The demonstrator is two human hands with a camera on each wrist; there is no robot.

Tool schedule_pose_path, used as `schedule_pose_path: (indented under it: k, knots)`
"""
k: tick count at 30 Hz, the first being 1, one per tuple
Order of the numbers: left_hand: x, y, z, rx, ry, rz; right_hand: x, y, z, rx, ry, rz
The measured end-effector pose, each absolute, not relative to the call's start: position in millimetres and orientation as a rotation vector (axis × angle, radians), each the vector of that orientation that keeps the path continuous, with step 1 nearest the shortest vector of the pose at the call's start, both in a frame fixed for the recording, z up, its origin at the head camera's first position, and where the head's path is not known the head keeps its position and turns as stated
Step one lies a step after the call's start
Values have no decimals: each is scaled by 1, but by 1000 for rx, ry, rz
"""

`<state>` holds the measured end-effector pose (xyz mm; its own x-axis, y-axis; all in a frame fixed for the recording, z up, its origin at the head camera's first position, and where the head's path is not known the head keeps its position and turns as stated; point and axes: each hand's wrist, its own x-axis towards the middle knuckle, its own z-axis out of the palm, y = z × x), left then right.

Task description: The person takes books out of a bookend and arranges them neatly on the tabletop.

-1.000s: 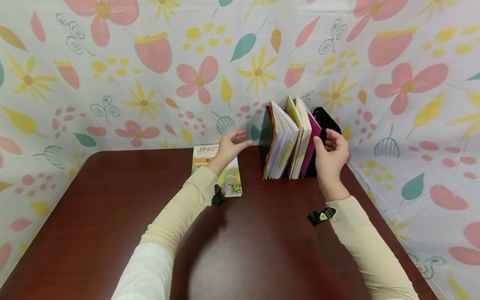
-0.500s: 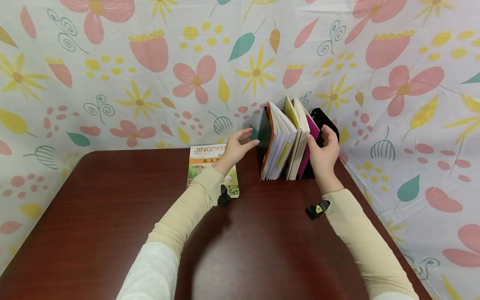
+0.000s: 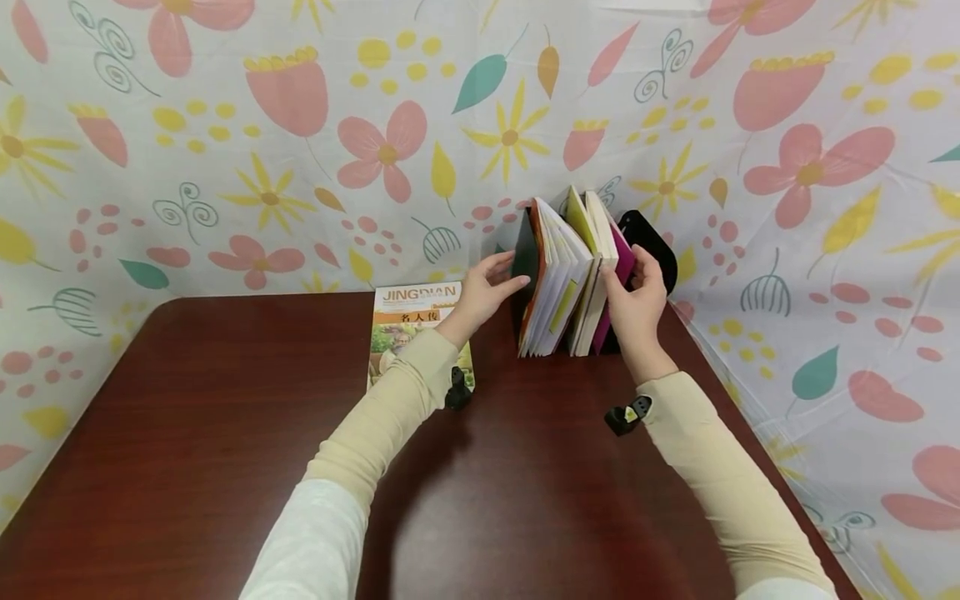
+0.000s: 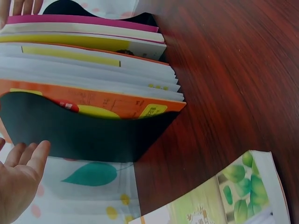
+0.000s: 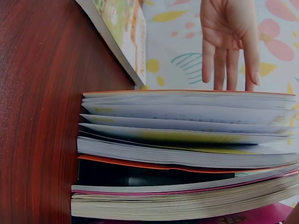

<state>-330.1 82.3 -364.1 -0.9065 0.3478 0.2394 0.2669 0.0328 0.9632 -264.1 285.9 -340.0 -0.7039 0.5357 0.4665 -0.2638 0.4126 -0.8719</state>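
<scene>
Several books (image 3: 555, 283) stand upright and side by side in a black book holder (image 4: 84, 130). An orange-covered book (image 4: 112, 100) is at its left end, a purple one (image 4: 84, 19) toward the right. My left hand (image 3: 487, 296) is beside the holder's left panel, thumb apart and fingers extended toward it. At the right end is my right hand (image 3: 637, 304), its thumb at the front edge of a thick cream-paged book (image 5: 177, 205) and its fingers by the purple book. Only a sliver of that hand enters the right wrist view.
A paperback (image 3: 386, 337) with an orange band lies flat on the dark red table (image 3: 225, 433), left of the holder and partly behind my left forearm. A flower-patterned cloth (image 3: 285, 167) hangs behind and along the right side.
Both hands have come closer to the row of books: the left one moved right to the holder's panel, the right one moved left to the purple and cream-paged books.
</scene>
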Motion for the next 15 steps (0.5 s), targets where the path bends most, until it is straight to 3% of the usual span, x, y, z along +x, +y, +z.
schedule_pose_path:
  k: [15]
  knots:
    - [-335,95,-373,688,2209,2031,-270,283,-344,-202,-1944,1346]
